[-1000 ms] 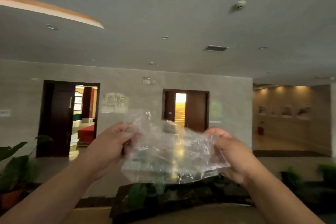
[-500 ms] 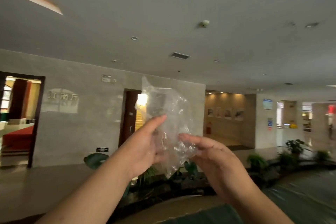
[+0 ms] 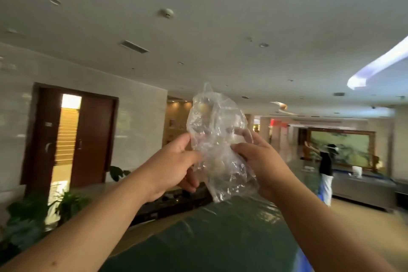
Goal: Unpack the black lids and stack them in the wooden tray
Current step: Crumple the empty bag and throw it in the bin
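Pinched between both my hands, a crumpled clear plastic bag [image 3: 217, 141] stands upright at chest height in a hotel lobby. My left hand [image 3: 174, 166] grips its left edge, thumb and fingers pressed onto the film; my right hand [image 3: 257, 162] clamps the right side, fingers curled over the plastic. Behind at left, a dark wooden double door [image 3: 72, 137] stands partly open beside potted plants [image 3: 64, 203]. Below the bag lies a dark green surface [image 3: 212, 240]. Far right, a person [image 3: 325, 168] stands by a counter. No black lids or wooden tray can be seen.
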`<move>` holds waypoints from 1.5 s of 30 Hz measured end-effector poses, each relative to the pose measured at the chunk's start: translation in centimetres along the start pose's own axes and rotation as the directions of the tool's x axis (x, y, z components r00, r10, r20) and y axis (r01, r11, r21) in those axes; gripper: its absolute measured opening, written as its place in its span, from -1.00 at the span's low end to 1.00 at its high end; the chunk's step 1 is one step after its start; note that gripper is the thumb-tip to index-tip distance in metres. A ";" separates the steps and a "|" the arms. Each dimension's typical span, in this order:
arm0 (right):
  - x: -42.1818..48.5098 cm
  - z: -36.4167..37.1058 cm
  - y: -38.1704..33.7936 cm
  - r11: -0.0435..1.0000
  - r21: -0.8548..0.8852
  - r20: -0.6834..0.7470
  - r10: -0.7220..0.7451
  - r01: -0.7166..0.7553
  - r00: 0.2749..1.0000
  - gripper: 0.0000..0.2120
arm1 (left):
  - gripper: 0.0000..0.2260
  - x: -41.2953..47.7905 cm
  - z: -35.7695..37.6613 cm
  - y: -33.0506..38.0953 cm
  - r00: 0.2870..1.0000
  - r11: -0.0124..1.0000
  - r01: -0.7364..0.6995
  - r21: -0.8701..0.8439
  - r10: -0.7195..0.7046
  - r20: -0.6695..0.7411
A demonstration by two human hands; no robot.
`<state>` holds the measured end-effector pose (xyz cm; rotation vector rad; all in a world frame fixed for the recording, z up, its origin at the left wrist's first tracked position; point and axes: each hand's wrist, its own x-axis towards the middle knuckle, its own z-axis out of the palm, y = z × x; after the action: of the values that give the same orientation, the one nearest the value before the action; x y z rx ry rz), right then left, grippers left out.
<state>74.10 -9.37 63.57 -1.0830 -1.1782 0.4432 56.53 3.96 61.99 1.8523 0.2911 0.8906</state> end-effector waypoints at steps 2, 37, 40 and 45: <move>-0.6 -3.7 0.8 0.997 0.072 0.010 0.015 -0.016 1.000 -0.62 | -0.68 1.4 3.1 -0.2 1.000 0.999 -0.003 -0.044 0.003 0.014; -50.5 -29.5 79.6 -0.027 -0.145 -0.524 0.850 -0.989 0.053 -0.67 | -0.31 -14.3 37.8 -76.1 0.869 0.336 -0.065 0.940 -0.444 0.219; -54.0 -27.6 85.9 -0.142 -0.215 -0.527 0.850 -0.966 -0.008 -0.58 | -0.41 -15.3 36.7 -79.6 0.927 0.394 -0.112 0.912 -0.288 0.239; -55.1 -25.6 93.7 -0.222 -0.241 -0.552 0.832 -0.945 -0.054 -0.53 | -0.35 -15.8 35.0 -82.2 0.915 0.556 -0.038 0.830 -0.316 0.253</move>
<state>98.74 -20.14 -44.81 -2.5406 0.0747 1.1419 85.27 8.24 -23.99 2.7790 0.6988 0.2176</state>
